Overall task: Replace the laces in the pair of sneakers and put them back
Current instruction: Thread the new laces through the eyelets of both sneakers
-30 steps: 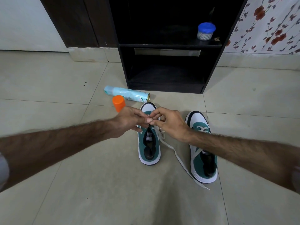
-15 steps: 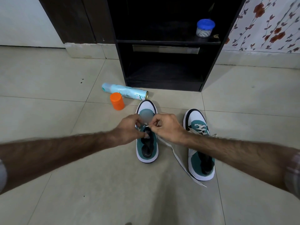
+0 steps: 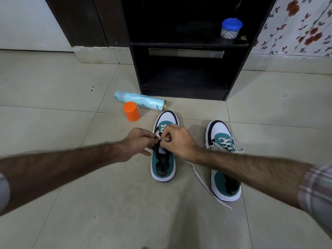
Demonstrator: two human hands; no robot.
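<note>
Two hands at frame centre: left hand and right hand, now lower on the left sneaker, both pinch its lace. Lacing progresses up the eyelets. Right sneaker beyond; shelf at top.

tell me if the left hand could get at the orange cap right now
Probably not at once: the left hand is pinching the lace on the left sneaker. The orange cap stands unobstructed nearby.
</note>
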